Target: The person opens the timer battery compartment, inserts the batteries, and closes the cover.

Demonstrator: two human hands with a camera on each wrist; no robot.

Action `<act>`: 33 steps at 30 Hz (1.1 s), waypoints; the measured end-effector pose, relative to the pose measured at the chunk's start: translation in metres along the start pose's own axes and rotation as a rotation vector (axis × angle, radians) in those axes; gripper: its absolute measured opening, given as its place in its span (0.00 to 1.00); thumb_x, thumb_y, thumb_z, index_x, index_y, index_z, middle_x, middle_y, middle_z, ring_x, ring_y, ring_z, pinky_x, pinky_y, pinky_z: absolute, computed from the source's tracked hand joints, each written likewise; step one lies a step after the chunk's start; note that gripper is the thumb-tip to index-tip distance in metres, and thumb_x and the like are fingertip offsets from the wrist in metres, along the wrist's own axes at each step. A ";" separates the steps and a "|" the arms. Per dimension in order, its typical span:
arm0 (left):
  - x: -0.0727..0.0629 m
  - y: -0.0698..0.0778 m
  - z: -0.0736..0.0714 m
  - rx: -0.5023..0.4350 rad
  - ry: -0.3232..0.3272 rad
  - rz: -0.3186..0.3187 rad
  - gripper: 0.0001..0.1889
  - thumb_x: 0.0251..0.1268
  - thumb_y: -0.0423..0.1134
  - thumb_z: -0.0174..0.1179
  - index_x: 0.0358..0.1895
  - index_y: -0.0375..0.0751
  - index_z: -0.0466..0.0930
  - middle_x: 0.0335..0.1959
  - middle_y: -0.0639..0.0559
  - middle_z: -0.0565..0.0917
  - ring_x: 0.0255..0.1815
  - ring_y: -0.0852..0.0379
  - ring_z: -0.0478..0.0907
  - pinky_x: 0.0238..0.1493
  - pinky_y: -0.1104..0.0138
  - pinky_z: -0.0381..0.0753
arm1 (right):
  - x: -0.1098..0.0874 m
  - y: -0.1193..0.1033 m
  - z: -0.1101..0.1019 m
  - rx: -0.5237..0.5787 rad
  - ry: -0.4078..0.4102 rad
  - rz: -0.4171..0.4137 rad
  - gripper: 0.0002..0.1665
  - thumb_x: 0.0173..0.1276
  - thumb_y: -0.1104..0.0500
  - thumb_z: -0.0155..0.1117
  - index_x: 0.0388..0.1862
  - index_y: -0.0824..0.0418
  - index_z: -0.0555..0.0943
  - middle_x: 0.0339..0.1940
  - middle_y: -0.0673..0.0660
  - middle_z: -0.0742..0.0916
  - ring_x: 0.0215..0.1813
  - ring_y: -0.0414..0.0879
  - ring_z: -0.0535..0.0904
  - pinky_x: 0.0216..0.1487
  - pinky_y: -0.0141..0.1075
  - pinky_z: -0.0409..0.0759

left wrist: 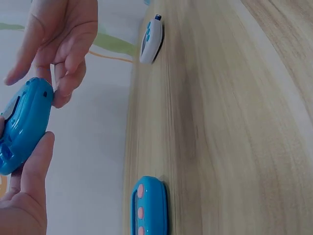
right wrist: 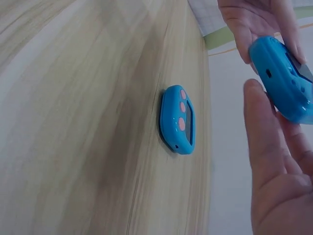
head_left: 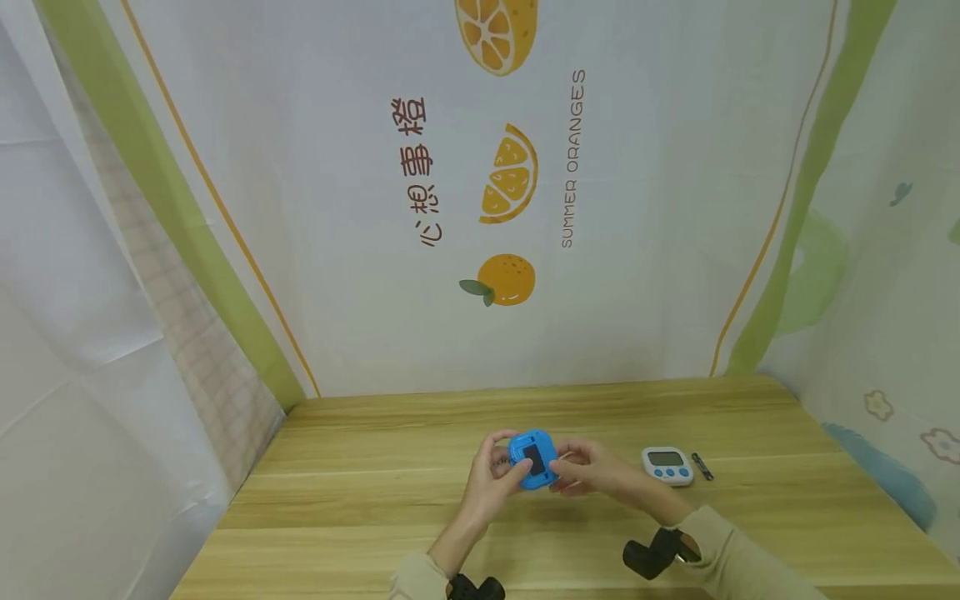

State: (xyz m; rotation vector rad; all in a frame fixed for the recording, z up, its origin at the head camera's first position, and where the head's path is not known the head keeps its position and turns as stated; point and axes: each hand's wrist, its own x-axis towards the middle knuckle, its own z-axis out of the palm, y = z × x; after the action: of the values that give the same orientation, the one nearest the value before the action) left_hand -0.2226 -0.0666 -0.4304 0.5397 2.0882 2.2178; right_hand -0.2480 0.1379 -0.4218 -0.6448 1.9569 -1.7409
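Note:
A blue digital timer (head_left: 546, 439) is held up over the table with its back towards the head camera, showing a dark rectangular panel. My left hand (head_left: 483, 483) grips it from the left, thumb on the panel side and fingers underneath. At the opposite edge is my right hand (head_left: 592, 468); its thumb is extended and its fingers are loosely bent behind the edge. In the left wrist view, that right thumb stands away from the casing. A second blue timer with pink buttons (right wrist: 171, 120) lies on the table below the hands, hidden in the head view.
A white timer (head_left: 667, 454) with blue buttons lies on the wooden table (head_left: 360, 475) at the right. Beside it is a small dark cylinder (head_left: 702, 467). A white cloth printed with oranges (head_left: 337, 250) hangs behind the table's far edge, with more cloth on both sides.

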 end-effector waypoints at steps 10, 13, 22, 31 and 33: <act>-0.002 0.008 0.003 0.030 0.045 0.011 0.21 0.61 0.31 0.54 0.54 0.30 0.56 0.43 0.39 0.75 0.42 0.45 0.76 0.40 0.57 0.79 | -0.003 0.000 0.000 -0.033 0.051 -0.030 0.24 0.64 0.57 0.57 0.51 0.74 0.67 0.37 0.60 0.80 0.43 0.58 0.78 0.46 0.49 0.77; -0.002 0.014 0.002 0.034 0.048 0.019 0.19 0.60 0.29 0.53 0.51 0.27 0.58 0.42 0.36 0.77 0.42 0.42 0.75 0.40 0.59 0.79 | -0.004 -0.003 0.000 -0.048 0.086 -0.055 0.24 0.64 0.58 0.56 0.52 0.74 0.67 0.38 0.60 0.78 0.44 0.57 0.77 0.46 0.48 0.76; -0.009 0.034 0.007 0.097 0.113 0.014 0.16 0.60 0.32 0.55 0.48 0.27 0.64 0.45 0.36 0.75 0.47 0.44 0.74 0.44 0.66 0.77 | -0.006 -0.010 0.001 -0.068 0.208 -0.151 0.23 0.61 0.61 0.59 0.52 0.73 0.70 0.44 0.65 0.77 0.46 0.57 0.76 0.48 0.45 0.76; -0.006 0.026 0.002 0.111 0.118 -0.066 0.18 0.62 0.37 0.54 0.50 0.29 0.65 0.46 0.39 0.70 0.45 0.43 0.74 0.44 0.64 0.78 | -0.004 -0.013 0.007 -0.210 0.329 -0.218 0.20 0.58 0.59 0.63 0.46 0.69 0.76 0.44 0.63 0.80 0.49 0.57 0.75 0.47 0.40 0.77; -0.004 0.020 0.000 0.098 0.106 -0.083 0.21 0.61 0.39 0.55 0.52 0.29 0.65 0.48 0.39 0.70 0.43 0.46 0.75 0.44 0.62 0.78 | -0.004 -0.013 0.006 -0.235 0.339 -0.234 0.19 0.58 0.60 0.63 0.46 0.68 0.76 0.44 0.62 0.80 0.51 0.58 0.73 0.48 0.41 0.76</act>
State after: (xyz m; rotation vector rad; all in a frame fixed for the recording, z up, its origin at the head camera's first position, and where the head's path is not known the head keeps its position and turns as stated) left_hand -0.2154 -0.0696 -0.4118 0.3407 2.2358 2.1528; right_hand -0.2401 0.1341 -0.4097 -0.7205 2.4299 -1.8719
